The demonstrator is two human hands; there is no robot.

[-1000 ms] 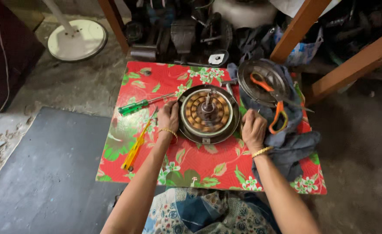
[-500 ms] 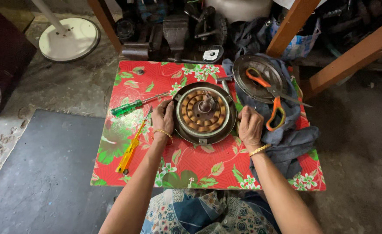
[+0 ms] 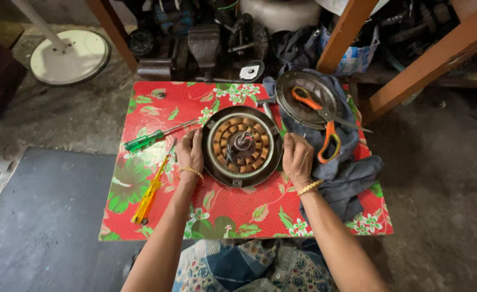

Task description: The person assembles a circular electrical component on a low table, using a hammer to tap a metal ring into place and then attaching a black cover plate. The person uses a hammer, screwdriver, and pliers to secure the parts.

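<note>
A round fan motor (image 3: 242,146) with copper coils in a dark metal housing lies on a low table with a red flowered cover (image 3: 249,213). My left hand (image 3: 191,153) rests against the housing's left rim, fingers laid flat. My right hand (image 3: 297,158) presses on its right rim. Both wrists wear gold bangles. A short shaft stands up at the motor's middle.
A green-handled screwdriver (image 3: 152,139) and a yellow-handled one (image 3: 151,192) lie left of the motor. To the right, a round metal cover (image 3: 306,100) and orange-handled scissors (image 3: 327,127) sit on a grey cloth (image 3: 346,173). Machine parts crowd the far side; a white fan base (image 3: 71,57) stands on the floor.
The motor has shifted slightly toward me with both hands on its rim; the view has drifted a little. The tools stay where they were.
</note>
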